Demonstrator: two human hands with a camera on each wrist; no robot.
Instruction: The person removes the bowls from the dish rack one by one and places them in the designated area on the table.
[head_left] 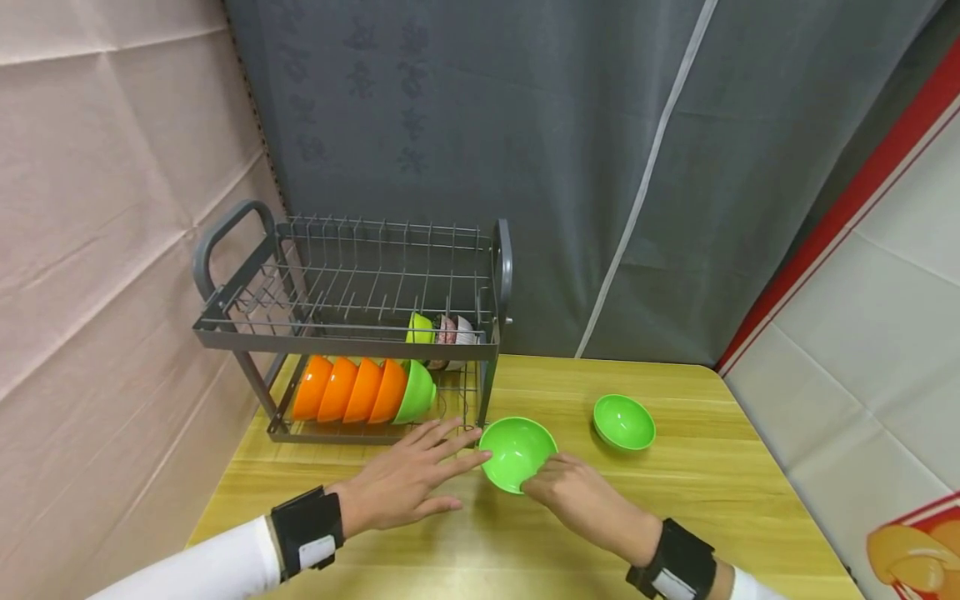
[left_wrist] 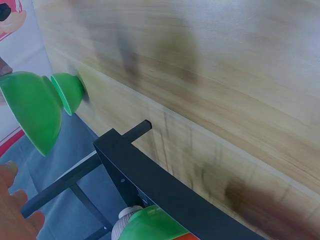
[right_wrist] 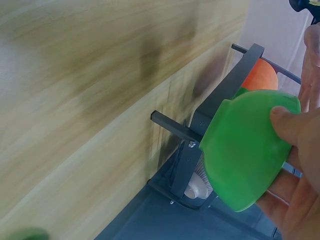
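My right hand (head_left: 570, 496) grips a green bowl (head_left: 517, 450) by its near right rim, the thumb on the outside in the right wrist view. The bowl (right_wrist: 250, 145) is raised over the table. Fingers spread, my left hand (head_left: 416, 475) reaches toward the bowl's left side, its fingertips near the rim in the head view and nothing in its grasp. Beside it, on the lower tier of a two-tier dish rack (head_left: 345, 346), several orange bowls (head_left: 341, 387) lean in a row, with a green bowl (head_left: 417, 393) at their right end.
Another green bowl (head_left: 624, 422) sits on the wooden table (head_left: 720, 475) to the right. Small cups (head_left: 453, 331) and a lime-green piece (head_left: 420, 328) show behind the rack's front rail. A grey curtain (head_left: 570, 167) hangs behind, with walls on both sides.
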